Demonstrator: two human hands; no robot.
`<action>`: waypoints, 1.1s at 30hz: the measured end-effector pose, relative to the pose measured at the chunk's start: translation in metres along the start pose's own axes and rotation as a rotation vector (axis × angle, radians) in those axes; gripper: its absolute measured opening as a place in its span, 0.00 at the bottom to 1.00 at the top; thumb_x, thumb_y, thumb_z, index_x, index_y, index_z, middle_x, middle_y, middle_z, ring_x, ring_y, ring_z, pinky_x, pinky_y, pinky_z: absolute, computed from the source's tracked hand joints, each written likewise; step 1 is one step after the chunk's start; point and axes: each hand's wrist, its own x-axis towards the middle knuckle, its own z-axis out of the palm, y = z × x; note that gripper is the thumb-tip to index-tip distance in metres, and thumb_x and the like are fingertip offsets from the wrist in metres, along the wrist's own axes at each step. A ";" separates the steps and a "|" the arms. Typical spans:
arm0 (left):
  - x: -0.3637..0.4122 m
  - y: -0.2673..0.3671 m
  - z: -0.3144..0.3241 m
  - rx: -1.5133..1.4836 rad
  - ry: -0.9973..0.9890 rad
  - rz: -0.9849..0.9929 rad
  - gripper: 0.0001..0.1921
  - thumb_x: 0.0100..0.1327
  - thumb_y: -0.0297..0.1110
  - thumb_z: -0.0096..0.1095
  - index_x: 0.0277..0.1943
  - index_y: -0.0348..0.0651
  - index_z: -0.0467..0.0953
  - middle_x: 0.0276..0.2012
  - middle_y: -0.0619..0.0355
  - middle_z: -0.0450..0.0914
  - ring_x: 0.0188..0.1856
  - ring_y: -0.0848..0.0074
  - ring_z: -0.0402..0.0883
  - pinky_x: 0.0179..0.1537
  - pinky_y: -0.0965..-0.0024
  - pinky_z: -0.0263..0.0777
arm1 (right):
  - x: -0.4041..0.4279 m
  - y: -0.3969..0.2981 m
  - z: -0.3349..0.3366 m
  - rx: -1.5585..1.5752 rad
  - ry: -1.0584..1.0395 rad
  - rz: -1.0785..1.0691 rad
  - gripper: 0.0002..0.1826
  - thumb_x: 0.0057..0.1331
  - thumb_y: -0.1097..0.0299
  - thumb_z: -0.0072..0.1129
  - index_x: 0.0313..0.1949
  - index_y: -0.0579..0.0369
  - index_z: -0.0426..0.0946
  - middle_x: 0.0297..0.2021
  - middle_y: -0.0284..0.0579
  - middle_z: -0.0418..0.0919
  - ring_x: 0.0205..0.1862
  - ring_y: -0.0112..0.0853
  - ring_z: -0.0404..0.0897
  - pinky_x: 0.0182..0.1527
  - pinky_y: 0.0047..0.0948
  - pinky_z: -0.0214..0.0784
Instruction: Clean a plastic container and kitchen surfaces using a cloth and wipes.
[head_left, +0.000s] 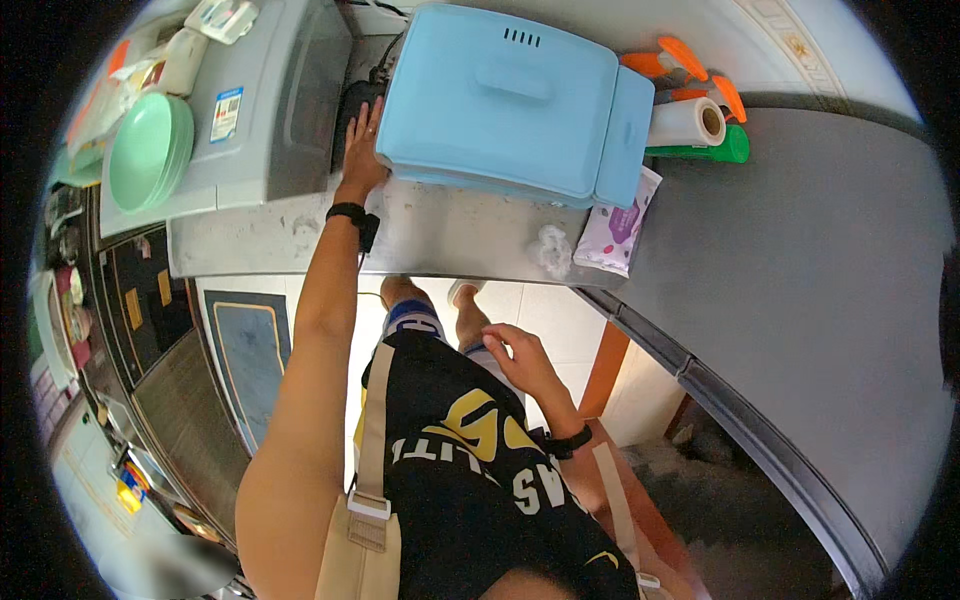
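A light-blue lidded plastic box (510, 112) stands on a worn metal counter (465, 225). My left hand (364, 154) reaches into the narrow gap between this box and a grey appliance (300, 112). Its fingers are extended along the box's left side, holding nothing that I can see; the thumb is hidden. Dark cables (384, 67) run behind the fingertips. In front of my body, below the counter edge, my right hand (521, 358) hangs empty with its fingers loosely bent and apart.
Several stacked green plates (142, 154) sit on the appliance. Right of the box are orange-headed spray bottles (682, 58), a white roll (682, 122), a green container (731, 144) and a wipes packet (619, 225). Crumpled clear plastic (553, 250) lies near the edge. A grey countertop (795, 262) extends right.
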 end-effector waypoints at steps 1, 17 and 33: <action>-0.016 0.011 -0.002 0.326 -0.367 -0.191 0.34 0.71 0.43 0.59 0.78 0.46 0.62 0.84 0.54 0.41 0.84 0.54 0.41 0.80 0.41 0.39 | -0.008 0.007 -0.004 -0.014 -0.002 -0.045 0.14 0.75 0.61 0.58 0.50 0.60 0.80 0.44 0.56 0.86 0.46 0.53 0.85 0.50 0.43 0.77; -0.099 0.250 0.063 0.275 -0.420 -0.251 0.28 0.78 0.42 0.46 0.75 0.40 0.64 0.82 0.41 0.47 0.82 0.45 0.43 0.79 0.41 0.39 | 0.014 0.080 -0.068 -0.300 0.462 -0.231 0.23 0.67 0.73 0.62 0.63 0.50 0.78 0.65 0.58 0.73 0.65 0.51 0.74 0.63 0.46 0.72; -0.084 0.297 0.096 0.160 -0.592 -0.024 0.28 0.78 0.41 0.47 0.76 0.43 0.63 0.83 0.47 0.45 0.84 0.52 0.39 0.80 0.46 0.36 | 0.044 0.113 -0.105 0.126 0.526 -0.090 0.22 0.59 0.83 0.68 0.54 0.59 0.81 0.62 0.57 0.74 0.56 0.44 0.82 0.52 0.34 0.82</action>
